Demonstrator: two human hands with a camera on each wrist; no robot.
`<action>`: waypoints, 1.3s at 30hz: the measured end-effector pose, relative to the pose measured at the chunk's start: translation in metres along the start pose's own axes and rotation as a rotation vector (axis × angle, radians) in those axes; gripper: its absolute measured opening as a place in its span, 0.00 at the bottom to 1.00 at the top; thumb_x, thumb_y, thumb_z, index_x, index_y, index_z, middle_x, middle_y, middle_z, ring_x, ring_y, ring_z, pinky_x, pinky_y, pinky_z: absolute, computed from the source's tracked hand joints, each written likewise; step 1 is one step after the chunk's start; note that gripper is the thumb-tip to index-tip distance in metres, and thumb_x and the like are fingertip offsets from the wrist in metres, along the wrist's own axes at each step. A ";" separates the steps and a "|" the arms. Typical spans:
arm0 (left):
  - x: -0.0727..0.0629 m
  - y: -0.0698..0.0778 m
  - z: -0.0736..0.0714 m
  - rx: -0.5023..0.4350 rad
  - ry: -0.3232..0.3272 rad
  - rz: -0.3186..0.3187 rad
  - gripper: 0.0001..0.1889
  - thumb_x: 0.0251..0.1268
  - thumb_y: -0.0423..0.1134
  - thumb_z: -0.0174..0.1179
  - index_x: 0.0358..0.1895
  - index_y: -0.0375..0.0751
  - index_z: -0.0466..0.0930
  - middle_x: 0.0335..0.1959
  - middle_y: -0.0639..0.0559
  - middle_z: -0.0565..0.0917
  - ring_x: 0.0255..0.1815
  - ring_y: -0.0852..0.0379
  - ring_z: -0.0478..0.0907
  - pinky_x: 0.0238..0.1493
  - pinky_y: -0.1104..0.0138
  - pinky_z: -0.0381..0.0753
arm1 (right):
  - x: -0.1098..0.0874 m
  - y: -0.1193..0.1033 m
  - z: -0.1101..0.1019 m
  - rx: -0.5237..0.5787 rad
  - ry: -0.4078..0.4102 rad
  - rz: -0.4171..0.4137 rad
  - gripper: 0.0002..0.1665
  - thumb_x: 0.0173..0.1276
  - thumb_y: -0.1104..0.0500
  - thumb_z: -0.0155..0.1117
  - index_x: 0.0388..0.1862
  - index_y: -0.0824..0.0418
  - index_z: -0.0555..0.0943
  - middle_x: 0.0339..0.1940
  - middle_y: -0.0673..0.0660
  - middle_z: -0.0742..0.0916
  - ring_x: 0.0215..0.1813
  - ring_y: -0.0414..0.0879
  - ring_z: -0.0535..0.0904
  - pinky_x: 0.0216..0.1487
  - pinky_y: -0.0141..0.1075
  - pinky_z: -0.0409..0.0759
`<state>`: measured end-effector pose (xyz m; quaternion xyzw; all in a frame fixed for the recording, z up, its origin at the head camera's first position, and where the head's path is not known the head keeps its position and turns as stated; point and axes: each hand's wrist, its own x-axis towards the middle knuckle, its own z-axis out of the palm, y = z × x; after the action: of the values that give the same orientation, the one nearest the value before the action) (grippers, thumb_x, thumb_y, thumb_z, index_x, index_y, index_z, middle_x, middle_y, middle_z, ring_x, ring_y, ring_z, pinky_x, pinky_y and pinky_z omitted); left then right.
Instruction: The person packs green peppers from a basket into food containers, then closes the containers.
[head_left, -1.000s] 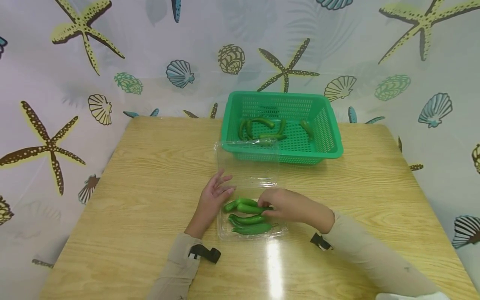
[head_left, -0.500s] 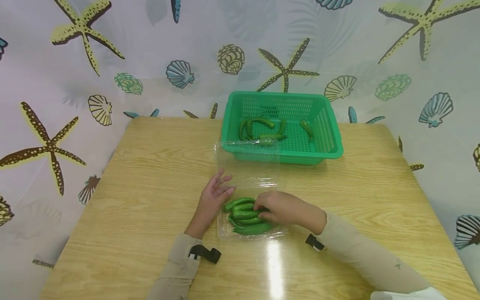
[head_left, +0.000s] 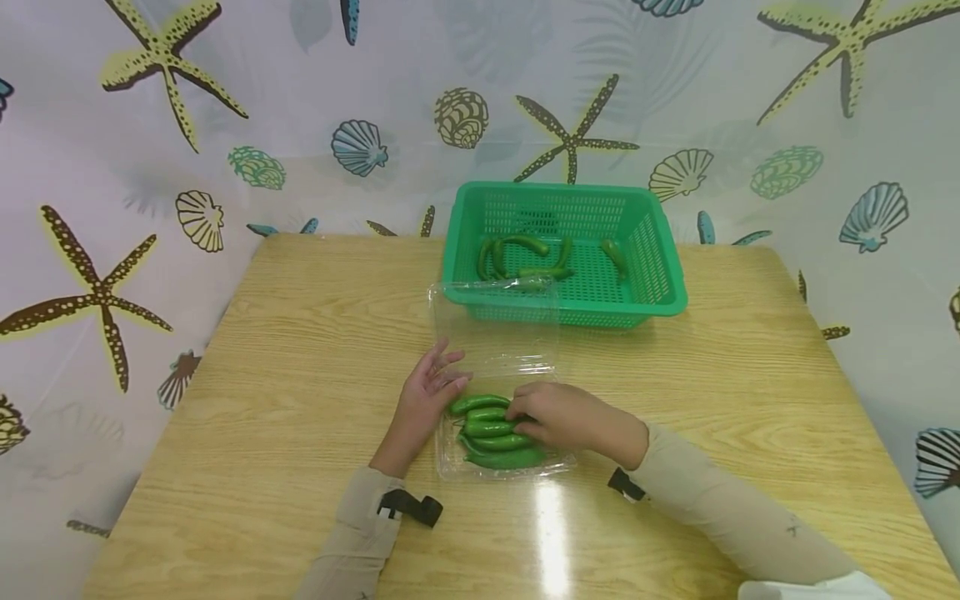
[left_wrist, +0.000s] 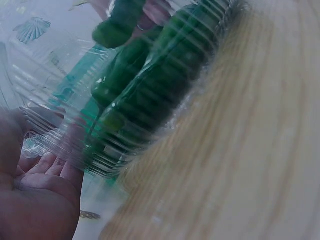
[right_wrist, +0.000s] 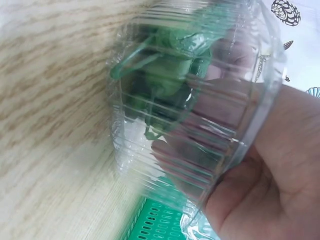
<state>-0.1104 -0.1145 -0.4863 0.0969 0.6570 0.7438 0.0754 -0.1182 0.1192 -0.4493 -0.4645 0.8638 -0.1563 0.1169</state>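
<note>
Several green chili peppers (head_left: pixel 491 428) lie side by side in a clear plastic clamshell box (head_left: pixel 447 467). My right hand (head_left: pixel 573 421) reaches in from the right and pinches one pepper by its right end; in the left wrist view that pepper (left_wrist: pixel 120 25) sits above the others. Through the box wall, the right wrist view shows the fingertips beside pepper stems. My left hand (head_left: pixel 426 398) rests at the box's far left corner, by the hinge, its fingers loosely spread and its thumb over the rim.
The raised clear lid (head_left: pixel 491 325) leans toward a green plastic basket (head_left: pixel 667 302). Inside the basket are several more peppers (head_left: pixel 525 243). Everything stands on a wood-grain table (head_left: pixel 315 333), with a patterned curtain (head_left: pixel 300 83) behind.
My right hand has moved slightly left over the box, and the pepper it pinches has shifted left and down among the others. The left hand stays where it was.
</note>
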 end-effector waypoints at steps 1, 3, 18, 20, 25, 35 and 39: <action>0.000 0.000 0.000 0.000 0.000 0.000 0.35 0.65 0.28 0.56 0.72 0.42 0.50 0.65 0.32 0.63 0.58 0.40 0.70 0.55 0.66 0.75 | 0.000 0.000 0.000 -0.003 0.000 0.003 0.08 0.65 0.59 0.62 0.40 0.59 0.84 0.34 0.47 0.81 0.38 0.37 0.76 0.42 0.32 0.79; 0.000 -0.001 0.000 -0.001 -0.002 0.001 0.35 0.65 0.28 0.56 0.72 0.41 0.49 0.65 0.32 0.63 0.58 0.40 0.70 0.55 0.66 0.75 | 0.000 -0.001 0.000 -0.008 0.002 0.007 0.07 0.64 0.58 0.63 0.40 0.58 0.84 0.34 0.46 0.81 0.38 0.37 0.76 0.42 0.32 0.79; 0.000 0.001 0.001 -0.005 0.005 0.002 0.35 0.65 0.28 0.56 0.72 0.40 0.49 0.64 0.32 0.63 0.58 0.39 0.70 0.55 0.66 0.75 | 0.002 -0.001 0.004 -0.059 0.028 -0.031 0.05 0.63 0.58 0.64 0.35 0.56 0.85 0.31 0.46 0.80 0.36 0.38 0.76 0.39 0.33 0.79; 0.000 0.001 0.001 -0.006 0.007 0.001 0.35 0.64 0.28 0.56 0.72 0.41 0.50 0.64 0.32 0.63 0.58 0.39 0.70 0.55 0.66 0.75 | 0.002 -0.001 0.004 -0.063 0.026 -0.032 0.05 0.63 0.58 0.64 0.35 0.55 0.85 0.31 0.45 0.80 0.36 0.38 0.76 0.39 0.33 0.79; 0.000 0.001 0.001 -0.005 0.009 0.000 0.35 0.64 0.27 0.56 0.72 0.41 0.51 0.64 0.32 0.64 0.58 0.40 0.70 0.55 0.66 0.75 | 0.002 -0.001 0.004 -0.056 0.026 -0.022 0.05 0.64 0.58 0.64 0.37 0.55 0.85 0.32 0.45 0.81 0.36 0.37 0.76 0.39 0.32 0.79; 0.000 -0.001 0.000 -0.003 0.001 0.014 0.35 0.65 0.28 0.55 0.72 0.41 0.50 0.64 0.32 0.64 0.58 0.42 0.71 0.55 0.66 0.75 | 0.000 -0.003 0.001 -0.041 0.024 -0.009 0.07 0.63 0.59 0.64 0.39 0.56 0.84 0.33 0.46 0.82 0.37 0.37 0.76 0.40 0.33 0.79; 0.000 -0.001 0.000 -0.013 0.000 0.012 0.35 0.65 0.27 0.55 0.72 0.40 0.49 0.64 0.31 0.63 0.58 0.40 0.70 0.55 0.66 0.75 | 0.000 -0.004 -0.004 -0.030 0.024 0.014 0.07 0.64 0.59 0.62 0.40 0.56 0.84 0.35 0.46 0.82 0.38 0.37 0.77 0.42 0.33 0.79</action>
<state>-0.1102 -0.1140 -0.4868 0.1005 0.6517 0.7484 0.0716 -0.1166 0.1182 -0.4440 -0.4581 0.8707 -0.1480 0.1009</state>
